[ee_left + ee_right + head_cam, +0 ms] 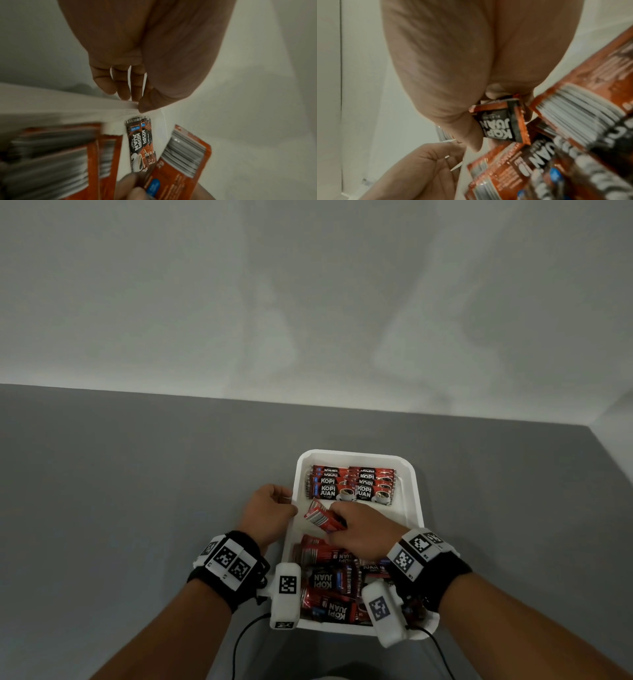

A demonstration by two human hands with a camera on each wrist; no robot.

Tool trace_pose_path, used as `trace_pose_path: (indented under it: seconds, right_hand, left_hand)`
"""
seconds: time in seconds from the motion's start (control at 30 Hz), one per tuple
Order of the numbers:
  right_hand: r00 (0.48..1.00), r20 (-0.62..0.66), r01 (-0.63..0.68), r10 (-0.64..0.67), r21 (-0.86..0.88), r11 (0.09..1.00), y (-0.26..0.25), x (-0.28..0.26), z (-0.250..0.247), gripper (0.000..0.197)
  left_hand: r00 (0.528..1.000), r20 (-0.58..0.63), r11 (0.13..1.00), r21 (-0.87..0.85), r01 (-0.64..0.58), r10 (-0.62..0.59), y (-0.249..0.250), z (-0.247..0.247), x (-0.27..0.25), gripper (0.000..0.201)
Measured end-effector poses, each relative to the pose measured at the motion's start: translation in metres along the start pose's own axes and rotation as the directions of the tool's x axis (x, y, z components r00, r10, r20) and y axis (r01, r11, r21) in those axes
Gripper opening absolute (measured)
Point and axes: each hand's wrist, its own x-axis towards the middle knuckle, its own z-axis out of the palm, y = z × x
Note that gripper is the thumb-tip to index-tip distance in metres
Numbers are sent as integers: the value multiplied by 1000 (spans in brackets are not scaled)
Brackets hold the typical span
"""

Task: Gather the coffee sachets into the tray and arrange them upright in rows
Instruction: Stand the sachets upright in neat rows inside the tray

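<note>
Our right hand [359, 529] pinches a sachet [320, 517] over the tray [416, 494]; our left hand [270, 510] grips the rim, fingers curled; the loose pile [334, 580] looks blurry.

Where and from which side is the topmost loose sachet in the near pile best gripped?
Judging by the head view, pinch the sachet across its short width, from above: it lies flat, label up, on the pile in the tray.

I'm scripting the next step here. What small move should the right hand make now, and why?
Probably carry the held sachets forward and stand them against the rows. The right hand grips them above the tray's bare middle; the left hand steadies the rim.
</note>
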Motion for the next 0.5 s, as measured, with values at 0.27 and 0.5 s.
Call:
trace_pose_path:
  seconds: [0.27, 0.5]
  right_hand:
    - [1000, 7, 22, -21, -177, 984, 1, 1, 10, 18]
    - [998, 16, 62, -60, -230, 971, 0, 3, 13, 26]
  left_hand:
    - [999, -14, 999, 6, -42, 42, 9, 0, -8, 21]
    - [999, -9, 998, -27, -51, 51, 11, -2, -12, 18]
